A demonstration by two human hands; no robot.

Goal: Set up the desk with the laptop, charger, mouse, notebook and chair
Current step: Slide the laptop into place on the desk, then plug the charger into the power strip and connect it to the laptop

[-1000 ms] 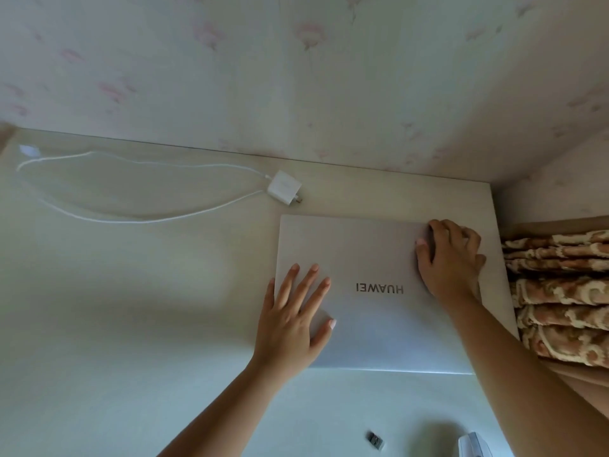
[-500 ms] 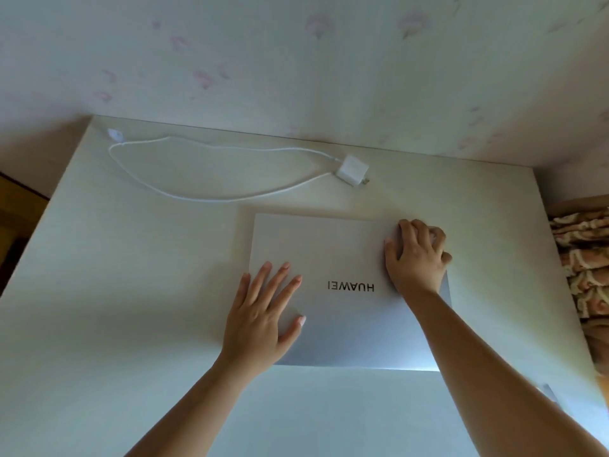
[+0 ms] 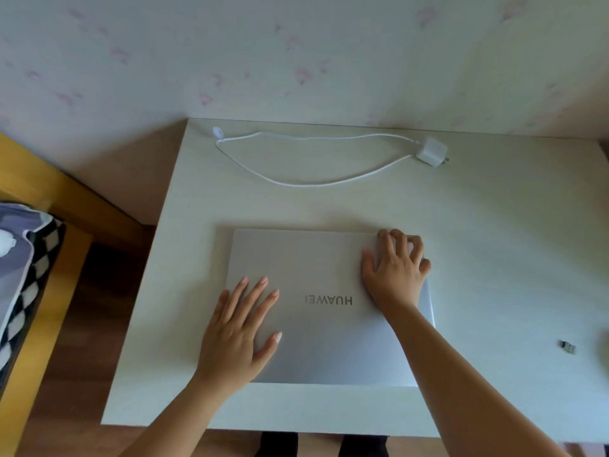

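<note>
The table is a pale, white-grained surface set against a wall papered in a faint pink pattern. To its left stands a yellow wooden frame with checked bedding lying over it.

The laptop lies flat and closed at the middle of the table, nearer the person's edge than the wall. The lid is plain matte silver, clean, with the lettering HUAWEI at its centre. The lettering reads upside down from the person's side. Its long axis runs left to right, roughly parallel to the table's front edge; its far edge sits square to the wall.

The left hand rests palm down on the lid's near-left part, fingers spread wide and flat, gripping nothing. The right hand sits at the far-right corner of the lid, fingers curled over that corner. Whether the fingertips hook under the edge cannot be told.

The charger, a small white block with prongs pointing right, lies near the wall, well apart from the laptop. Its white cable runs leftward in a long flat loop, elongated left to right.

A small dark USB dongle lies on the table to the right of the laptop.
</note>
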